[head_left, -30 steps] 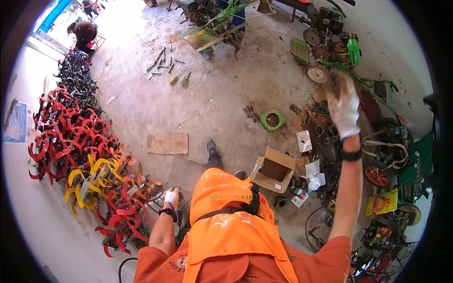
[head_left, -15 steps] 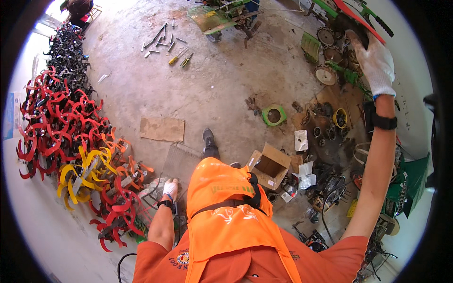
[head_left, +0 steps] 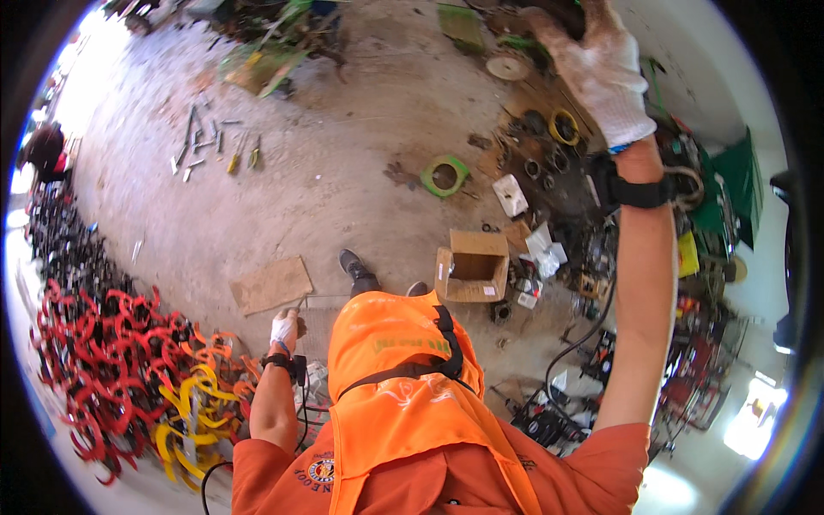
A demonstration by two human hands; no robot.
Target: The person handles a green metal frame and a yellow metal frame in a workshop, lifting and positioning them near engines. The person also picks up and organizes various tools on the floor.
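Observation:
My left hand [head_left: 287,330], in a white glove with bare fingertips, is low on the left with its fingers curled. It is beside the corner of a thin metal frame [head_left: 326,302]; whether it holds the frame I cannot make out. My right hand [head_left: 596,73], in a soiled white glove, is raised at the upper right. Its thumb and fingers bend around a dark thing [head_left: 562,10] that the picture's upper edge cuts off, so its kind is hidden.
Red and yellow curved blades [head_left: 202,408] are heaped on the left. A cardboard sheet [head_left: 272,285] and an open carton [head_left: 476,268] lie near my feet. Metal bars and screwdrivers [head_left: 233,161] are farther off. Machine parts and a yellow ring [head_left: 564,127] crowd the right.
The view has swung to the right. My left hand has come up from beside the blades to the frame's corner, its fingers now curled. The red strip by my right hand has left the view.

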